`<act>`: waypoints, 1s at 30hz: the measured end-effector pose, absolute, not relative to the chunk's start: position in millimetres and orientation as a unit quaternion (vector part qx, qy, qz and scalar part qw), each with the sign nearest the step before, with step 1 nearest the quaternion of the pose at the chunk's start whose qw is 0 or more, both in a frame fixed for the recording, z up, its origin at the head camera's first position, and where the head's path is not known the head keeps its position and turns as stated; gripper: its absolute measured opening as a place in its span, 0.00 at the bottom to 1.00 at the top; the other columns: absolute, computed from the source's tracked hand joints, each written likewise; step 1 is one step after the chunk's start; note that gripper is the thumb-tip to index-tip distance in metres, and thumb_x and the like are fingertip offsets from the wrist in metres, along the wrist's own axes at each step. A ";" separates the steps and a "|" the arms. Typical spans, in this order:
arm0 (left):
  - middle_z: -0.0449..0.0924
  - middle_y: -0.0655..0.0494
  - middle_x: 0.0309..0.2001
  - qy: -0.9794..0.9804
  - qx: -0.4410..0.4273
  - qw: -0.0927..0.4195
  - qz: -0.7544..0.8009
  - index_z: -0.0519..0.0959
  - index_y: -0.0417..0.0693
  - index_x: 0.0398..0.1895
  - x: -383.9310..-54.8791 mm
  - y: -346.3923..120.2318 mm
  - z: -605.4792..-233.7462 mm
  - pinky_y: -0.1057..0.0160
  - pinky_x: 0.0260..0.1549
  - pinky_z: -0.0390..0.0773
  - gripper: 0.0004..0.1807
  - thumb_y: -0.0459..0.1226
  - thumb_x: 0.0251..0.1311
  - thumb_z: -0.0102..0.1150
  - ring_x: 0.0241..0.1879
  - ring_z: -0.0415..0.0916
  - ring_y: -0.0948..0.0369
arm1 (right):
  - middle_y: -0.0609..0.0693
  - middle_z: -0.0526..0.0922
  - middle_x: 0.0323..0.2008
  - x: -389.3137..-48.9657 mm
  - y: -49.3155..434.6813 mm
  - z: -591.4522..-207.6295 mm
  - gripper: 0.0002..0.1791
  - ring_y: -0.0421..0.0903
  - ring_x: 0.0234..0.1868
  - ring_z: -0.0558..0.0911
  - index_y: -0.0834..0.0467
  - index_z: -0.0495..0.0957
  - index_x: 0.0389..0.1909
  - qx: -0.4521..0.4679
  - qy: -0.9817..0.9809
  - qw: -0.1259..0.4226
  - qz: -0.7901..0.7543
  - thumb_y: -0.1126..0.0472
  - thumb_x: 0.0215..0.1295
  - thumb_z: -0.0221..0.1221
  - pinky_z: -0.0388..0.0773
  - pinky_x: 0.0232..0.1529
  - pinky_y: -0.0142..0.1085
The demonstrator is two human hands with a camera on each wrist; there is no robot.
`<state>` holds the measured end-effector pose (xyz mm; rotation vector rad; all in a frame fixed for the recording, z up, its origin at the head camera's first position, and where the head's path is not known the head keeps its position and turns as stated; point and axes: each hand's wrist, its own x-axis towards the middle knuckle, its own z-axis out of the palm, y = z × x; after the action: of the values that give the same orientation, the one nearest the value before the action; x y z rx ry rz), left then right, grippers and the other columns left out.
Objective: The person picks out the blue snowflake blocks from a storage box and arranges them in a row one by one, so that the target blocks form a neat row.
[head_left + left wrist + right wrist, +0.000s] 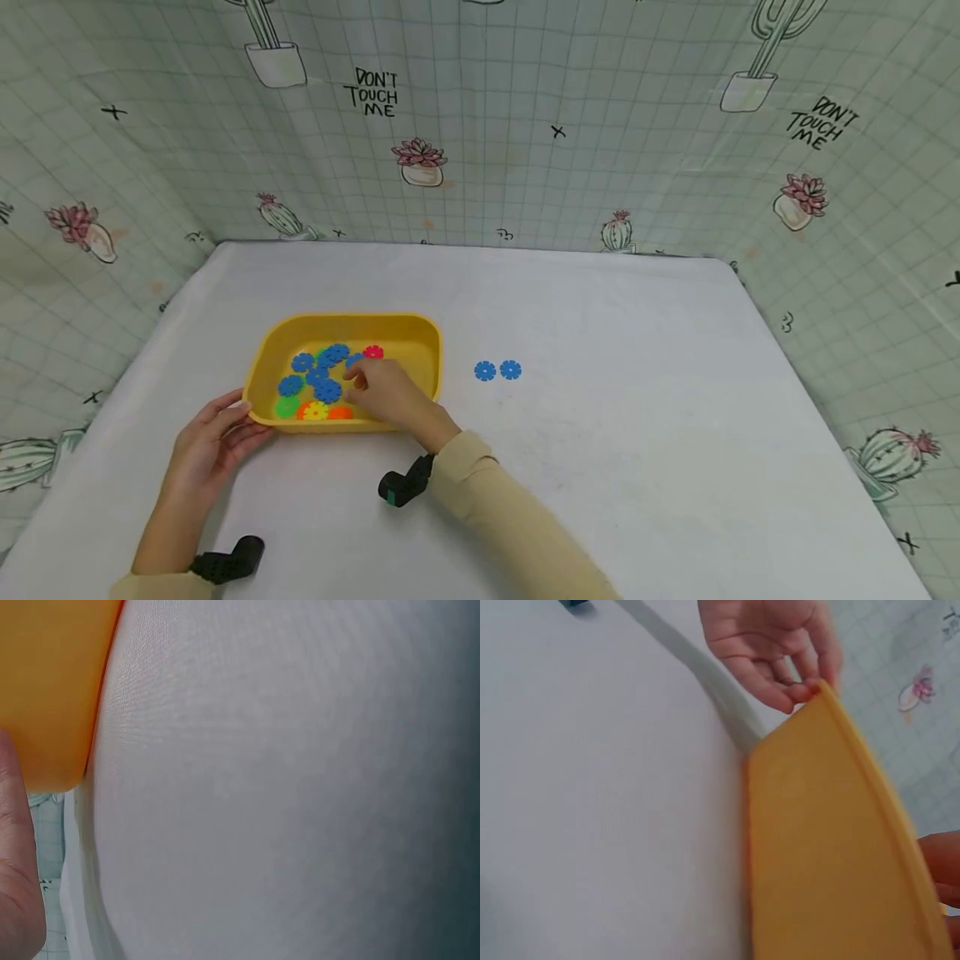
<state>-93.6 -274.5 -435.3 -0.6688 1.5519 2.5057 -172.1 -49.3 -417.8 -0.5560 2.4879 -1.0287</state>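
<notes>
A yellow plastic tray (414,343) stands on the white table, with several blue snowflake discs (317,376) and a few green, orange, yellow and pink ones inside. My left hand (213,437) holds the tray's near left corner, thumb at the rim and fingers lower against the side. Over the discs, inside the tray, reaches my right hand (386,392); its fingers are bent, with thumb and forefinger spread beside the blue discs. No disc shows between them. The right wrist view has the tray's outer wall (817,825) and the left hand at its corner.
Two blue snowflake discs (498,370) lie side by side on the table, right of the tray. The white tablecloth (637,433) spreads widely to the right. Behind the table hangs a patterned cloth (495,100) with cactus drawings. Black camera mounts sit on both wrists.
</notes>
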 end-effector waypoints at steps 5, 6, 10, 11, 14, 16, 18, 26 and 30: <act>0.81 0.61 0.33 0.510 -0.210 0.058 0.832 0.76 0.60 0.41 -94.3 -276.9 -435.4 0.65 0.34 0.84 0.07 0.37 0.62 0.56 0.31 0.81 0.62 | 0.45 0.75 0.30 -179.8 -65.3 -424.6 0.17 0.39 0.29 0.71 0.57 0.77 0.50 -0.195 0.879 0.225 -0.372 0.58 0.60 0.61 0.70 0.27 0.23; 0.81 0.61 0.33 0.512 -0.209 0.058 0.831 0.76 0.60 0.41 -94.3 -276.9 -435.0 0.65 0.34 0.84 0.07 0.37 0.62 0.56 0.31 0.81 0.62 | 0.46 0.75 0.30 -181.3 -67.5 -425.6 0.18 0.39 0.28 0.71 0.57 0.76 0.51 -0.197 0.878 0.226 -0.372 0.58 0.60 0.62 0.70 0.27 0.23; 0.81 0.60 0.33 0.508 -0.205 0.055 0.835 0.76 0.59 0.41 -94.5 -276.4 -434.2 0.65 0.34 0.84 0.07 0.37 0.62 0.56 0.30 0.81 0.62 | 0.47 0.77 0.33 -187.4 -73.5 -430.2 0.17 0.39 0.30 0.71 0.57 0.77 0.50 -0.192 0.878 0.225 -0.377 0.60 0.59 0.62 0.69 0.29 0.23; 0.81 0.60 0.33 0.508 -0.203 0.056 0.836 0.76 0.59 0.41 -94.4 -276.1 -434.0 0.66 0.34 0.83 0.07 0.36 0.63 0.55 0.30 0.81 0.62 | 0.47 0.78 0.34 -188.7 -74.6 -431.5 0.17 0.39 0.31 0.71 0.57 0.77 0.50 -0.188 0.879 0.225 -0.376 0.60 0.59 0.62 0.70 0.30 0.23; 0.81 0.60 0.33 0.505 -0.203 0.058 0.837 0.76 0.59 0.41 -94.3 -275.4 -434.2 0.65 0.35 0.83 0.07 0.36 0.63 0.55 0.30 0.81 0.62 | 0.46 0.80 0.43 -192.5 -78.0 -435.2 0.16 0.39 0.35 0.72 0.55 0.78 0.49 -0.186 0.886 0.221 -0.364 0.60 0.59 0.63 0.72 0.36 0.23; 0.81 0.60 0.33 0.506 -0.205 0.061 0.835 0.75 0.59 0.41 -94.1 -275.4 -434.5 0.65 0.35 0.83 0.07 0.36 0.63 0.55 0.31 0.82 0.62 | 0.46 0.80 0.47 -194.7 -80.3 -436.7 0.16 0.39 0.38 0.72 0.54 0.78 0.49 -0.190 0.891 0.220 -0.350 0.59 0.59 0.63 0.73 0.40 0.24; 0.81 0.61 0.33 0.508 -0.207 0.063 0.834 0.75 0.60 0.41 -94.2 -275.5 -434.7 0.65 0.35 0.83 0.07 0.36 0.62 0.56 0.31 0.82 0.62 | 0.45 0.80 0.49 -196.6 -82.4 -437.2 0.16 0.39 0.41 0.73 0.53 0.78 0.48 -0.193 0.897 0.218 -0.333 0.58 0.58 0.64 0.73 0.45 0.24; 0.82 0.60 0.33 0.508 -0.209 0.060 0.834 0.76 0.59 0.41 -94.7 -277.5 -436.9 0.65 0.35 0.83 0.10 0.38 0.58 0.61 0.32 0.82 0.62 | 0.44 0.80 0.47 -199.2 -87.2 -438.6 0.14 0.39 0.47 0.74 0.52 0.78 0.45 -0.197 0.904 0.220 -0.309 0.57 0.57 0.65 0.72 0.52 0.24; 0.82 0.60 0.33 0.504 -0.201 0.061 0.838 0.76 0.59 0.41 -94.4 -277.1 -436.9 0.64 0.35 0.83 0.08 0.37 0.60 0.59 0.32 0.82 0.62 | 0.44 0.80 0.46 -199.1 -87.7 -439.0 0.14 0.39 0.45 0.74 0.52 0.77 0.44 -0.193 0.907 0.219 -0.304 0.58 0.56 0.65 0.73 0.51 0.24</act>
<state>-94.4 -277.1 -436.9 -0.6068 1.5254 2.5339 -199.1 -87.7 -439.0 -0.5351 2.5083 -0.8418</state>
